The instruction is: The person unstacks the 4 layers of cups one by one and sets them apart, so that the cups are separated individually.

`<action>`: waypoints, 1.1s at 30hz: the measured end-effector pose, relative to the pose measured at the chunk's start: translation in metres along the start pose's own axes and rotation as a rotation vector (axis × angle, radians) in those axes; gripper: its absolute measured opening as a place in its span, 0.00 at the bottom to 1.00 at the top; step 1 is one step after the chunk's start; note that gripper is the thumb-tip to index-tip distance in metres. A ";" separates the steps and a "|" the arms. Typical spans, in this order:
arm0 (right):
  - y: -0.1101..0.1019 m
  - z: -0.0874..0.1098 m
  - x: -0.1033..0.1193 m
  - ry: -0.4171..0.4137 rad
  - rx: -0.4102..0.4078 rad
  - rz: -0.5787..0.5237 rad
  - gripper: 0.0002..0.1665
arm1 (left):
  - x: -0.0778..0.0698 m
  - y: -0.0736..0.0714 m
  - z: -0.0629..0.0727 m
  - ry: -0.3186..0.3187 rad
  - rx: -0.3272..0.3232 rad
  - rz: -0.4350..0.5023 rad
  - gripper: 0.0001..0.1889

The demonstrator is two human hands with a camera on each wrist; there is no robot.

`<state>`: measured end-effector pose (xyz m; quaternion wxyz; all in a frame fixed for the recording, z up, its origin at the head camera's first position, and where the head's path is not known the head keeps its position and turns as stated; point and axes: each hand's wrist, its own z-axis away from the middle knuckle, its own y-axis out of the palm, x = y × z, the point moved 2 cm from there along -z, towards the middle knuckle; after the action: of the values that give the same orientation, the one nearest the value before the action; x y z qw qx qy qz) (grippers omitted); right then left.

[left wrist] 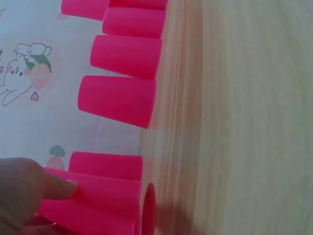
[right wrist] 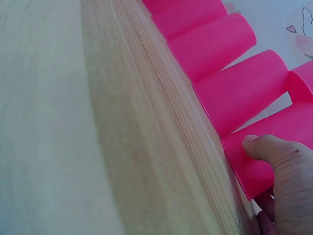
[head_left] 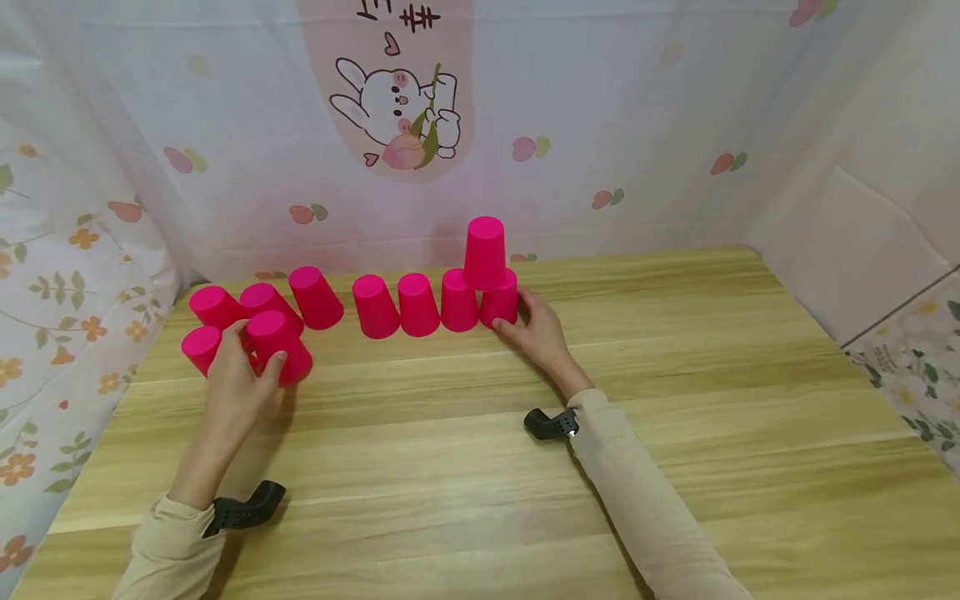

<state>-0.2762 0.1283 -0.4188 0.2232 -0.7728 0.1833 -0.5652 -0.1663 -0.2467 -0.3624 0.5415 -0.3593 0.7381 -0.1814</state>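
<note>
My left hand (head_left: 238, 379) grips an upside-down pink cup (head_left: 272, 337) at the table's left, thumb on its near side. In the left wrist view, another pink rim (left wrist: 148, 210) shows just beyond that cup; whether the two are nested, I cannot tell. Around this hand stand more pink cups, one behind (head_left: 214, 307) and one to the left (head_left: 199, 346). My right hand (head_left: 540, 337) holds the rightmost cup (head_left: 498, 300) of a row between thumb and fingers. Across the row's two right-hand cups rests an upper cup (head_left: 486, 254), upside down.
The row's other cups (head_left: 377, 308) stand side by side along the back of the wooden table (head_left: 420, 467). A separate cup (head_left: 317, 298) stands between row and left cluster. A printed cloth (head_left: 600, 108) hangs behind the table.
</note>
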 end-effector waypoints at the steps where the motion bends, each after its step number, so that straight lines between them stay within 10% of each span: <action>1: 0.000 0.000 0.000 -0.002 -0.002 0.000 0.38 | 0.000 0.000 0.000 -0.004 -0.002 0.000 0.31; 33: -0.001 0.001 -0.001 -0.011 0.009 -0.009 0.37 | 0.005 0.004 0.001 -0.045 -0.128 -0.083 0.35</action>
<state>-0.2757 0.1296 -0.4198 0.2250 -0.7758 0.1761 -0.5626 -0.1671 -0.2479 -0.3690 0.5259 -0.4276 0.7202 -0.1481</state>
